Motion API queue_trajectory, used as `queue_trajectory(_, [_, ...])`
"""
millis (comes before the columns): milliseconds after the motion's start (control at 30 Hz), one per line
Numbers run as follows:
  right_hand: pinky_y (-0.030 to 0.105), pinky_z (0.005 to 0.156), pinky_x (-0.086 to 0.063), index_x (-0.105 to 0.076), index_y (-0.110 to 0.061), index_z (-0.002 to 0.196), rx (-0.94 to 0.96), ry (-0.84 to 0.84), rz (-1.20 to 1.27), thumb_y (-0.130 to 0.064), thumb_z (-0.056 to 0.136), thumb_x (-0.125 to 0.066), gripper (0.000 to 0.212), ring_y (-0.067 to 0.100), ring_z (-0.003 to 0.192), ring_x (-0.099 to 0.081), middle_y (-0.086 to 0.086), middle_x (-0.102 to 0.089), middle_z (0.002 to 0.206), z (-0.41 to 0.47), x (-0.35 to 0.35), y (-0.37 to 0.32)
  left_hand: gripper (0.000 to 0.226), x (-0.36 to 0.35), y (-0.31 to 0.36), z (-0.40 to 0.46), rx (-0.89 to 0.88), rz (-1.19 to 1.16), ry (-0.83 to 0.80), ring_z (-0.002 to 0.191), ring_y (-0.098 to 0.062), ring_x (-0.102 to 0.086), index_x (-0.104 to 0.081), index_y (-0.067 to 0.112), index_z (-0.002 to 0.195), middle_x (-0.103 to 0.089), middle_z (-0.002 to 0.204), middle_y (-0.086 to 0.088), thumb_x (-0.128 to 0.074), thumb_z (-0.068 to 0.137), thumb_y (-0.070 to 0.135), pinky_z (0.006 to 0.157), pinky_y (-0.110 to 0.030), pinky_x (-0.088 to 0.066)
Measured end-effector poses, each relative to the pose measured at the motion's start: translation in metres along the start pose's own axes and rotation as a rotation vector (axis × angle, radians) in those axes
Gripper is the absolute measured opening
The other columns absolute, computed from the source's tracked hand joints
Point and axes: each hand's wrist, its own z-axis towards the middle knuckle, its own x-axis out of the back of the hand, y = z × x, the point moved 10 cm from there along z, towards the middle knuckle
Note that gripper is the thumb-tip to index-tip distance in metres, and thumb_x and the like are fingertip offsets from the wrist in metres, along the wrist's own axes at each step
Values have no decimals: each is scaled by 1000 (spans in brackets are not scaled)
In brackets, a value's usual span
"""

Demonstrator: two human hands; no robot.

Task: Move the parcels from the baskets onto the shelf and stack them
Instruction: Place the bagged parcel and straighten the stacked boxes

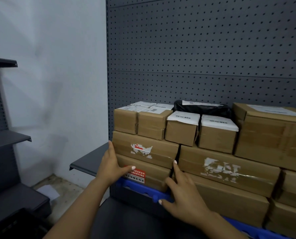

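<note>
Brown cardboard parcels stand stacked in rows on the dark shelf (90,161) against a grey pegboard. At the left end, a long parcel with a torn white label (145,149) lies on a parcel with a red sticker (143,175). My left hand (111,163) presses flat against the left ends of these two, thumb on the red-sticker parcel's front. My right hand (181,192) touches the front at the gap beside a neighbouring long parcel (228,168), index finger pointing up along the gap. Small labelled boxes (181,131) and a black bag parcel (202,107) sit on top.
A blue plastic rail (159,195) runs along the shelf's front edge under the parcels. A larger box (271,133) fills the right side. Another dark shelving unit (7,138) stands at the left before a white wall, with paper (48,192) on the floor.
</note>
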Motion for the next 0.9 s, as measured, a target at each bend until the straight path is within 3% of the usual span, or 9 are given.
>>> queue_trajectory(100, [30, 111, -20, -44, -40, 99, 14, -7, 81, -58, 81, -58, 29, 19, 140, -14, -3, 18, 159, -2, 1, 1, 139, 1, 0, 1, 6, -4, 0, 137, -27, -31, 22, 29, 147, -19, 153, -6, -83, 58, 54, 108, -49, -34])
queue_trajectory(367, [31, 110, -23, -47, -37, 94, 34, -15, 160, -57, 76, -65, 32, 17, 142, -11, -12, 15, 159, -3, 3, 3, 132, 4, 0, -4, 23, -20, 22, 133, -31, -37, 21, 28, 147, -13, 154, -7, -82, 67, 43, 104, -51, -37])
queue_trajectory(667, [37, 117, -16, -35, -51, 86, 84, -2, 95, -62, 79, -56, 24, 18, 144, -9, -8, 12, 160, -7, 2, -3, 132, 1, 1, -8, 33, 46, -13, 138, -30, -31, 28, 27, 144, -8, 156, -8, -79, 69, 48, 107, -51, -34])
queue_trajectory(800, [25, 115, -2, -41, -43, 99, 102, 39, 67, -60, 85, -52, 24, 12, 145, -3, -9, 10, 160, -15, 7, -1, 131, 1, -1, -15, 42, 169, 11, 144, -30, -17, 24, 26, 145, -4, 159, -9, -74, 65, 62, 111, -55, -28])
queue_trajectory(900, [23, 111, 9, -47, -35, 115, 83, 39, 13, -57, 89, -50, 34, 12, 146, 4, -6, 9, 160, -26, 11, 7, 126, 2, 12, -28, -4, 273, 53, 146, -29, -8, 18, 16, 148, -1, 159, -11, -67, 69, 67, 115, -50, -19])
